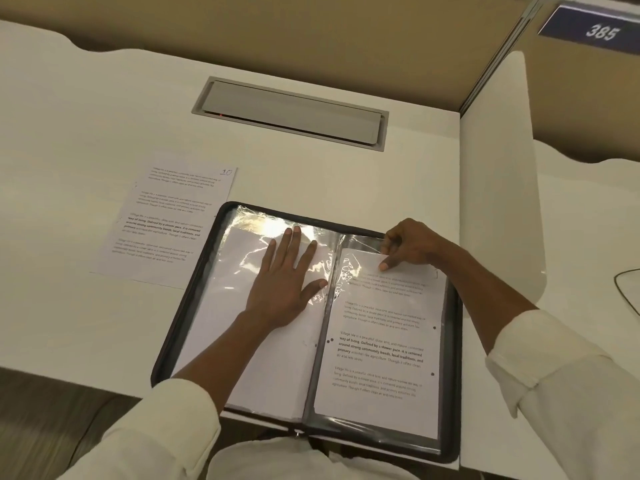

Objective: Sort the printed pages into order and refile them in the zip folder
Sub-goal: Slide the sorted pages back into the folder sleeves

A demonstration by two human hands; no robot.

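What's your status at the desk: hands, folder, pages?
Left hand flat on the zip folder's left sleeve. Right hand pinches the right sleeve's top, fingertip on the filed page. Page 10 loose on the desk, unfiled.

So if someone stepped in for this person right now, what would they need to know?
Left hand: flat, pressing the left clear plastic sleeve of the open black zip folder.
Right hand: pinching the top of a white printed page at the right sleeve's mouth.
Loose white page marked 10 lies on the white desk, left of the folder.
Done: left sleeve holds paper.
To do: seat this page, file page 10, zip shut.
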